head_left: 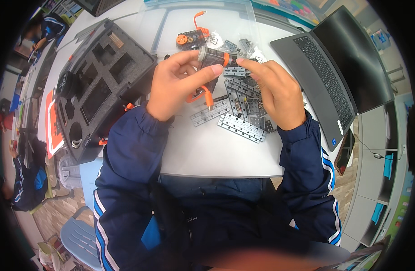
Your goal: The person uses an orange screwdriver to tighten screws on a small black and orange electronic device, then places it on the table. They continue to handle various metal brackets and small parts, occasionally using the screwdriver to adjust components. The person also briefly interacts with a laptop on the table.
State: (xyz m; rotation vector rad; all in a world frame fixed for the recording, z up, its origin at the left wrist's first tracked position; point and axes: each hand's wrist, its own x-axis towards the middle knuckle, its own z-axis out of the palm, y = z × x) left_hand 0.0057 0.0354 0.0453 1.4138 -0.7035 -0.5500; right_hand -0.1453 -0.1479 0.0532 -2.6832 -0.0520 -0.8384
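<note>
My left hand (171,86) grips a dark cylindrical motor (214,58) between thumb and fingers, above the table. It has a clear rim at its left end and an orange ring near its right end. Below it hangs a short orange cable (208,98) with a metal-tipped plug. My right hand (279,92) comes in from the right, its index fingertip at a small dark piece on the motor's right end. The other fingers of this hand are curled, and what they hold, if anything, is hidden. Under the hands lie several perforated metal strips (241,128).
On the left stands a case (119,86) with cut-out grey foam. An open laptop (327,67) is at the right. Beyond my hands lies a dark module with an orange wheel (185,39) and an orange coiled cable (199,22), beside small plastic bags (215,39).
</note>
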